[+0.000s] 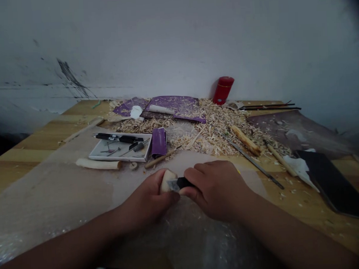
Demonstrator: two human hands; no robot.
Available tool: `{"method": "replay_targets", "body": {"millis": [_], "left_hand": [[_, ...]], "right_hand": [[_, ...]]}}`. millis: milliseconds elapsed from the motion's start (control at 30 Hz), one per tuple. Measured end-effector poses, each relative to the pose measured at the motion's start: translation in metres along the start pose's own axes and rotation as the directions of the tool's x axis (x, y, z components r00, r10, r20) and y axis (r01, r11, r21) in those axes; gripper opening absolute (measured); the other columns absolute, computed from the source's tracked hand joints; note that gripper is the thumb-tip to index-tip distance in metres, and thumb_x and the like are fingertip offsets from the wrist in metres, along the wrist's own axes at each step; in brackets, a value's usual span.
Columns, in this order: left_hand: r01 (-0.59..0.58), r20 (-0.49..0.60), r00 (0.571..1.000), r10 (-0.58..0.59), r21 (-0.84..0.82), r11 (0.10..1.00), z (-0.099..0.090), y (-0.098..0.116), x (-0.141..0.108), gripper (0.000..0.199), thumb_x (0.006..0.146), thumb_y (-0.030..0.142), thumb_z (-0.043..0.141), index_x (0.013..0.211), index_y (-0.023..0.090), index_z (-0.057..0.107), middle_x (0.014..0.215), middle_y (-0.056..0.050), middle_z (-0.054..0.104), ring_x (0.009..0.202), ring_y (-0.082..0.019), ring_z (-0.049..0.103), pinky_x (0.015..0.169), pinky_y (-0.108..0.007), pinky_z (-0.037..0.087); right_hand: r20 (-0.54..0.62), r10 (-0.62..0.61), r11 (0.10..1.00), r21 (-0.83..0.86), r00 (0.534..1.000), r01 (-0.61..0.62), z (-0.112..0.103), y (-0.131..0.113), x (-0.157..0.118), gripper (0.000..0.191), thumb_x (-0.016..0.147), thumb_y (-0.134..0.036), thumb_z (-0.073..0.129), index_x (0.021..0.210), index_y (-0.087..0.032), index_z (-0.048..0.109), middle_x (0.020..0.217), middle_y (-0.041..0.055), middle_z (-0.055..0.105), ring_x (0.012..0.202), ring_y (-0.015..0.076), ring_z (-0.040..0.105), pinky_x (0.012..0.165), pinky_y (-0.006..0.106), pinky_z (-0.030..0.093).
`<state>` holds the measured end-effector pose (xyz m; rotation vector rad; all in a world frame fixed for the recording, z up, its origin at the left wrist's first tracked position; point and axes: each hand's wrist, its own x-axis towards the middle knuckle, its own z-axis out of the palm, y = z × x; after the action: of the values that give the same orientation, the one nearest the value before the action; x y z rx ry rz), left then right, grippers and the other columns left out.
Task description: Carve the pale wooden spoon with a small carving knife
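Note:
My left hand is closed around a pale, rounded piece of wood, and much of the piece is hidden by the fingers. In my right hand is a utility knife with a black handle. Its flat blade lies against the near right side of the wood, close to my left thumb. Both hands are above a sheet of clear plastic wrap spread over the table.
Behind my hands, a white tray holds pens and small tool bits. Wood shavings are heaped toward the wall, where a red canister stands tilted. A metal file and a black flat object lie on the right.

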<state>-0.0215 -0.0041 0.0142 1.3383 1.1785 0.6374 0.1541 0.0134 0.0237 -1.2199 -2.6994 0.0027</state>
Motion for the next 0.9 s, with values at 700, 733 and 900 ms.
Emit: {"method": "replay_targets", "body": {"millis": [700, 733, 900], "left_hand": [[0.138, -0.032, 0.99, -0.139, -0.034, 0.99, 0.0, 0.002, -0.004, 0.013, 0.067, 0.021, 0.052, 0.072, 0.018, 0.041, 0.053, 0.008, 0.04, 0.04, -0.005, 0.035, 0.037, -0.016, 0.029], [0.128, -0.058, 0.99, -0.13, -0.045, 0.991, -0.002, 0.001, -0.002, 0.012, 0.067, 0.022, 0.051, 0.074, 0.018, 0.042, 0.053, 0.008, 0.04, 0.041, -0.006, 0.035, 0.037, -0.017, 0.029], [0.042, -0.094, 0.994, -0.047, -0.053, 0.998, -0.007, -0.002, 0.011, 0.016, 0.064, 0.022, 0.056, 0.072, 0.017, 0.043, 0.055, 0.008, 0.04, 0.046, -0.006, 0.036, 0.044, -0.018, 0.03]], "right_hand": [[-0.123, 0.49, 0.858, -0.103, 0.863, -0.503, -0.011, 0.055, 0.008, 0.043, 0.085, -0.047, 0.021, 0.084, -0.02, 0.054, 0.066, 0.0037, 0.06, 0.056, 0.0149, 0.051, 0.048, 0.024, 0.02], [-0.105, 0.425, 0.898, -0.077, 0.899, -0.434, -0.009, 0.052, 0.008, 0.041, 0.084, -0.048, 0.022, 0.082, -0.021, 0.053, 0.066, 0.0026, 0.06, 0.056, 0.0145, 0.051, 0.048, 0.024, 0.02], [-0.041, 0.093, 0.991, 0.103, 0.995, -0.088, 0.004, 0.017, 0.009, 0.042, 0.085, -0.049, 0.021, 0.078, -0.019, 0.05, 0.068, 0.0007, 0.059, 0.059, 0.0125, 0.051, 0.051, 0.023, 0.021]]}}
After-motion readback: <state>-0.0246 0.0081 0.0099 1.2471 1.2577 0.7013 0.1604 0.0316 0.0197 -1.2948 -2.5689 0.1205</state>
